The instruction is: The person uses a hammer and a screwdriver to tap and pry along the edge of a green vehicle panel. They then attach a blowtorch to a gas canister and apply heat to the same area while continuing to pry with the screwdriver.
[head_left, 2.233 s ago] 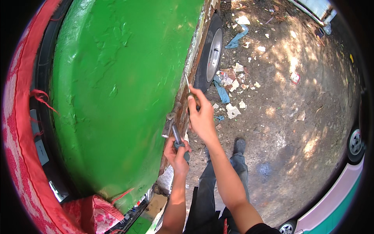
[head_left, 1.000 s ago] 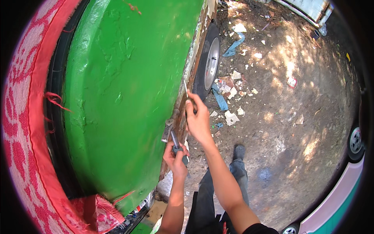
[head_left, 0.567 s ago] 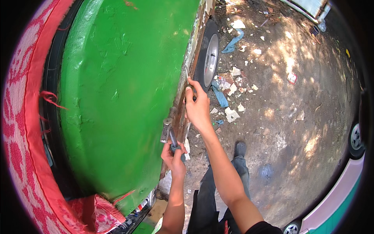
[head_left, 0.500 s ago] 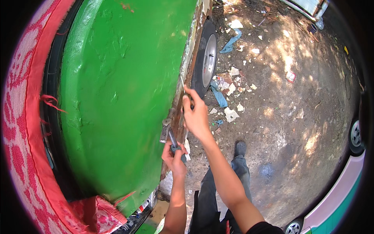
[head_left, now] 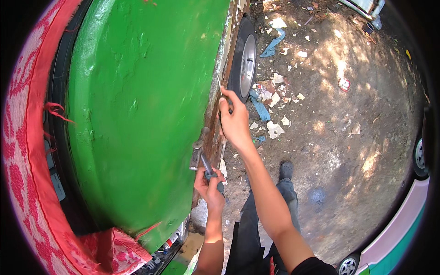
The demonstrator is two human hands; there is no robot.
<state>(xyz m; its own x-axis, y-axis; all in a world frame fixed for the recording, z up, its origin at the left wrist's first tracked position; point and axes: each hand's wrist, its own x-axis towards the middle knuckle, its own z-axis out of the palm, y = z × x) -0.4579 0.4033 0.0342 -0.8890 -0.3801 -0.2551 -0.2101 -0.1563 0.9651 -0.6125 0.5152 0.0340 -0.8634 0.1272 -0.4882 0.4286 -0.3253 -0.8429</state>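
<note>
From where I stand, a red patterned cloth (head_left: 20, 151) hangs at the far left, beside the glossy green panel (head_left: 137, 114). By the panel's right rim, the left hand (head_left: 211, 185) is closed around the grip of a hammer (head_left: 196, 156), its head up at the rim; I'd angle that head away so it doesn't mar the paint. Next comes the flaking, rusty edge (head_left: 223, 59), with the thin metal tool (head_left: 219, 82) pointing far along it. Whether its tip touches, I can't tell. The right hand (head_left: 234, 120) pinches that tool; a low angle and short, even strokes would serve best, clear of the wheel (head_left: 247, 64) just to the right.
</note>
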